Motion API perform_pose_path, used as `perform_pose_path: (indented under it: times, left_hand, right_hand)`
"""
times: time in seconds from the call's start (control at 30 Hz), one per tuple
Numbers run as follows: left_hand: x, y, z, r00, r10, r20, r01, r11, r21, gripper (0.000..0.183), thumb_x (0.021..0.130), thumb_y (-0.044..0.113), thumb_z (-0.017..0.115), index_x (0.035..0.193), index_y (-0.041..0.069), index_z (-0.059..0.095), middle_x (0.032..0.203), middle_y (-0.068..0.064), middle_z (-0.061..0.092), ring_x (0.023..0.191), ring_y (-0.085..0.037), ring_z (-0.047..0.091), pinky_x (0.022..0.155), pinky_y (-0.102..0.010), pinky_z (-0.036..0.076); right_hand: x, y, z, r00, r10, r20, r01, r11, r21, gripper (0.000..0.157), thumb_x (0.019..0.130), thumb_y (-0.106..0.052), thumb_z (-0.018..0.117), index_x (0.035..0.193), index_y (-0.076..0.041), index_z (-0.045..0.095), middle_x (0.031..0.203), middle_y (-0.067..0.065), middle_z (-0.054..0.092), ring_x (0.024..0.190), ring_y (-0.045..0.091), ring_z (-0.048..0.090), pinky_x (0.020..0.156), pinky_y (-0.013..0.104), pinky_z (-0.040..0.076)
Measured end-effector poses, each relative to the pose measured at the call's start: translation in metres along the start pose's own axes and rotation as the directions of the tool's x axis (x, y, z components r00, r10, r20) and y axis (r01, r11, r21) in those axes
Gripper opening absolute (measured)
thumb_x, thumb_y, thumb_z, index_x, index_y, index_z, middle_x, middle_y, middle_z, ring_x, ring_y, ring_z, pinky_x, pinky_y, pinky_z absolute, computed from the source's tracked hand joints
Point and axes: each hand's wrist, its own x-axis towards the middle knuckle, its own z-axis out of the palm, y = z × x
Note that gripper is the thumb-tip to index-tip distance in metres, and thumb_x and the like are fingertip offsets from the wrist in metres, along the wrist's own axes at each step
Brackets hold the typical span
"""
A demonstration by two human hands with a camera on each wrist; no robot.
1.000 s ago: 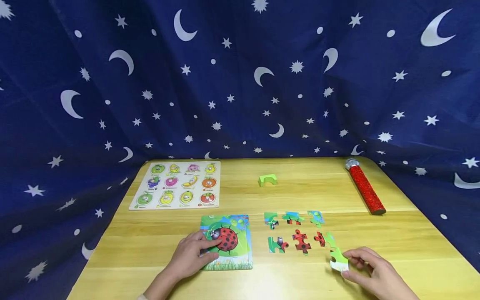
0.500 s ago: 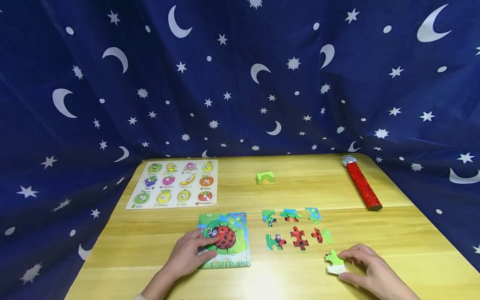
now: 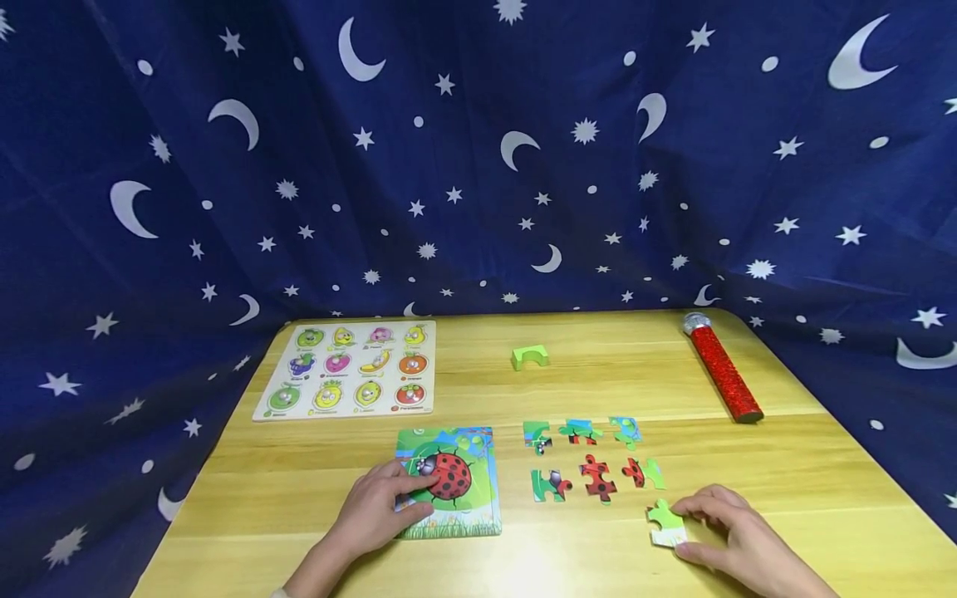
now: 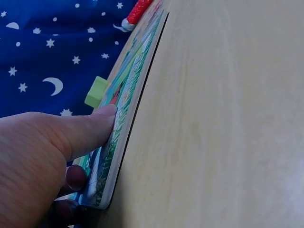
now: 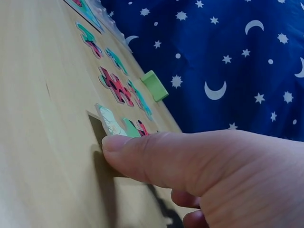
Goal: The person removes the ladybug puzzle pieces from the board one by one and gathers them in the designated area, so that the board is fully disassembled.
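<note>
My left hand (image 3: 383,508) rests on the ladybug puzzle board (image 3: 478,490), its index finger and thumb lying on the printed face. In the left wrist view the thumb (image 4: 90,128) touches the board near its front edge. My right hand (image 3: 728,531) pinches a green-and-white puzzle piece (image 3: 668,517) by its right side, between thumb and index finger. The right wrist view shows that piece (image 5: 110,119) with a shadow beside it, seemingly just off the table. Two rows of loose pieces lie between the hands, including a red spotted piece (image 3: 598,479) and a red-and-green piece (image 3: 653,473).
A fruit peg puzzle board (image 3: 344,370) lies at the back left of the wooden table (image 3: 583,556). Farther back in the middle stands a green arch block (image 3: 530,357). A red glittery microphone (image 3: 723,370) lies at the right. A starry blue curtain (image 3: 449,241) hangs behind.
The piece in my right hand has turned from tilted to nearly level, shifting slightly left and lower. My left hand stays on the board. The head view has shifted a little.
</note>
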Motion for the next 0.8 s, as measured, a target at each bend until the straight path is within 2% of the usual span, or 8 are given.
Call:
perform_pose_path:
  times: [0.23,0.47,0.63,0.8]
  left_hand:
    - [0.0002,0.0004,-0.0001,1.0,-0.005,0.005,0.005,1.0,-0.002,0.036,0.081,0.046,0.076,0.116,0.036,0.073,0.075,0.015,0.038,0.068,0.001,0.032,0.066,-0.022,0.027]
    - [0.0008,0.0,-0.0002,1.0,-0.007,0.013,0.006,1.0,0.01,0.036,0.082,0.046,0.075,0.116,0.035,0.073,0.075,0.014,0.039,0.069,-0.001,0.034,0.067,-0.022,0.027]
    - [0.0005,-0.0004,-0.0002,1.0,-0.002,0.018,0.002,1.0,0.007,0.037,0.082,0.048,0.074,0.116,0.035,0.073,0.075,0.014,0.038,0.078,-0.002,0.041,0.068,-0.023,0.028]
    - [0.0002,-0.0008,-0.0006,1.0,0.004,0.022,-0.004,1.0,0.006,0.037,0.083,0.049,0.073,0.117,0.034,0.073,0.075,0.014,0.038,0.07,-0.001,0.034,0.066,-0.023,0.027]
  right_hand:
    - [0.004,0.0017,0.0001,0.998,0.024,0.055,-0.023,1.0,-0.013,0.034,0.073,-0.031,0.086,0.102,-0.028,0.069,0.096,-0.016,0.055,0.081,-0.006,0.041,0.065,0.019,0.038]
    - [0.0047,0.0015,0.0013,0.998,0.028,0.048,-0.027,0.999,-0.03,0.035,0.072,-0.032,0.086,0.102,-0.028,0.069,0.096,-0.017,0.055,0.082,-0.006,0.042,0.066,0.019,0.039]
    - [0.004,0.0027,0.0,0.995,0.057,0.079,-0.054,0.998,-0.034,0.034,0.074,-0.034,0.085,0.103,-0.026,0.069,0.096,-0.015,0.055,0.081,-0.007,0.041,0.066,0.019,0.04]
    - [0.0011,0.0071,-0.0004,0.998,0.026,0.051,-0.024,0.999,-0.032,0.034,0.073,-0.027,0.086,0.102,-0.023,0.07,0.095,-0.014,0.056,0.081,-0.007,0.041,0.065,0.019,0.039]
